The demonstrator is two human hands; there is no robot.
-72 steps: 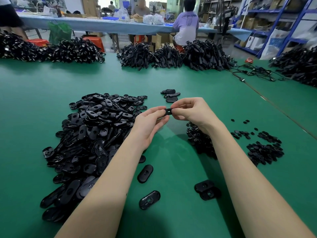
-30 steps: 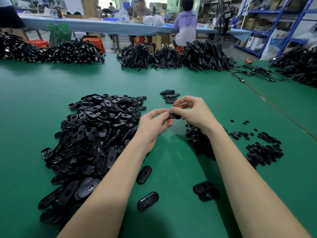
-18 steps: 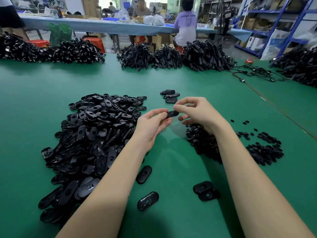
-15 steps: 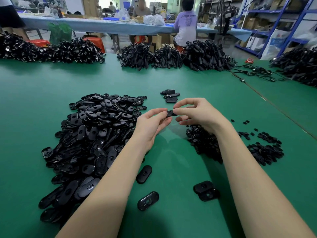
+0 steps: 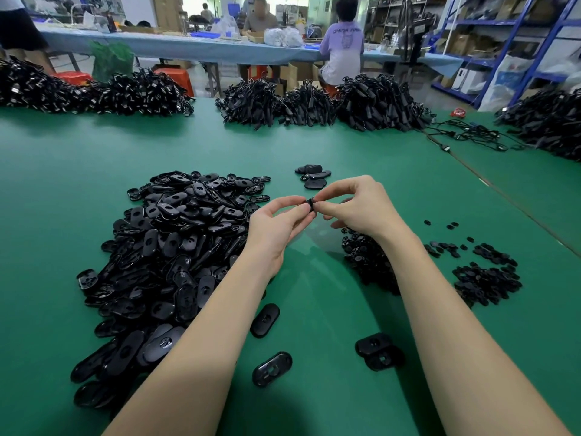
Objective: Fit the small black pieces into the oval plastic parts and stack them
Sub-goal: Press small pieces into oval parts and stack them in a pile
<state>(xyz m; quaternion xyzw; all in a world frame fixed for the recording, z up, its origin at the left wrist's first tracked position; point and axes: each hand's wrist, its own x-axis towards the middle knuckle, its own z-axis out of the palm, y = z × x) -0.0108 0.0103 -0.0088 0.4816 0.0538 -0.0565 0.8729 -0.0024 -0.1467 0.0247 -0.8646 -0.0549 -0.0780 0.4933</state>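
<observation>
Both hands meet above the table (image 5: pixel 314 297), left hand (image 5: pixel 276 225) and right hand (image 5: pixel 358 206) pinching one oval plastic part (image 5: pixel 311 204) between their fingertips, its long axis hidden, the small finished stack (image 5: pixel 312 176) lying just beyond.

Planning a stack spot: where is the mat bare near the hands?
Bare: the mat between the forearms, and the wide strip between the big pile and the far bundles. Crowded: left by the big pile, right by the small pieces.
</observation>
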